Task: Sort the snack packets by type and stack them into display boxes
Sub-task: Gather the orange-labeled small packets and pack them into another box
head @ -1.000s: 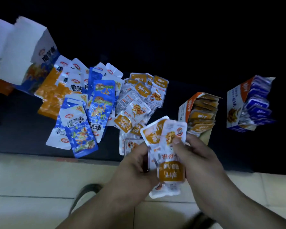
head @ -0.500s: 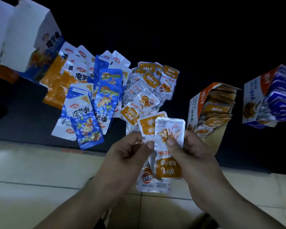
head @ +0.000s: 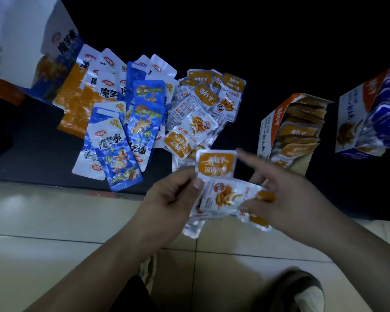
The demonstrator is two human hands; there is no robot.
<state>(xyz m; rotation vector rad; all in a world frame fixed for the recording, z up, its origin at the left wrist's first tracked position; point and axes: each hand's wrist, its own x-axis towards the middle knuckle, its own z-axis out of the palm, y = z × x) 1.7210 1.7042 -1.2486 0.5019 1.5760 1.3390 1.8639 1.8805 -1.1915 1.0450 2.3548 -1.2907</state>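
Note:
My left hand [head: 169, 199] pinches a small stack of orange-and-silver snack packets [head: 216, 164] by their left edge. My right hand [head: 286, 199] holds another orange packet [head: 227, 195], turned sideways, with the thumb under it and the forefinger stretched out and blurred. On the dark mat lies a loose heap of orange packets [head: 203, 113] and, to its left, blue packets [head: 119, 154]. An orange display box [head: 268, 129] part-filled with orange packets stands to the right. Further right is a box of blue packets [head: 351, 122].
A big white-and-blue box [head: 43, 41] with open flaps stands at the far left. The dark mat [head: 32, 149] ends at a pale tiled floor [head: 54, 221] near me. My shoes [head: 302, 289] show at the bottom.
The right hand has turned its packet from upright to sideways and lifted its forefinger. The top orange packet in the left hand now shows fully. The view has shifted a little.

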